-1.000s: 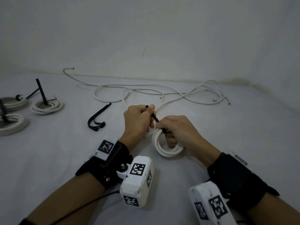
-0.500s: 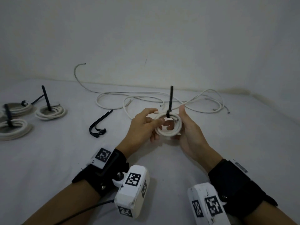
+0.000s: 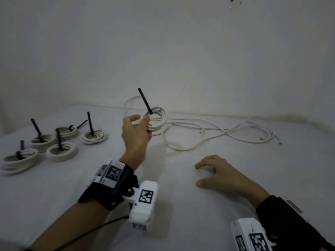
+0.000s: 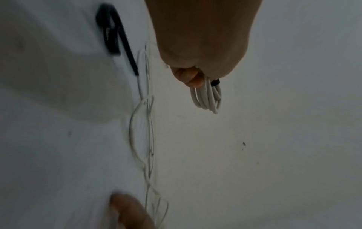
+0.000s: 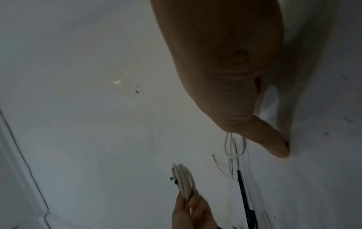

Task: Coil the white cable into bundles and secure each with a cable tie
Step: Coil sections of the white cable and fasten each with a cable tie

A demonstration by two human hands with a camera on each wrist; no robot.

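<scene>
Indoors, white tabletop [image 3: 54,196], bare wall [image 3: 163,42], loose cable [image 3: 235,131] sprawled

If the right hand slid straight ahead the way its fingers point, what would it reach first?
The right hand rests on the table, fingers pointing forward and left. The nearest thing in that line looks like the loose white cable; depth is uncertain.

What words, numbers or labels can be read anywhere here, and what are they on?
No readable words or numbers.
Left wrist camera: black-and-white square code, no letters.
Left wrist strap: same kind of code.
Right wrist camera: same kind of codes.
Right wrist strap: grey label, too blurred to read.
</scene>
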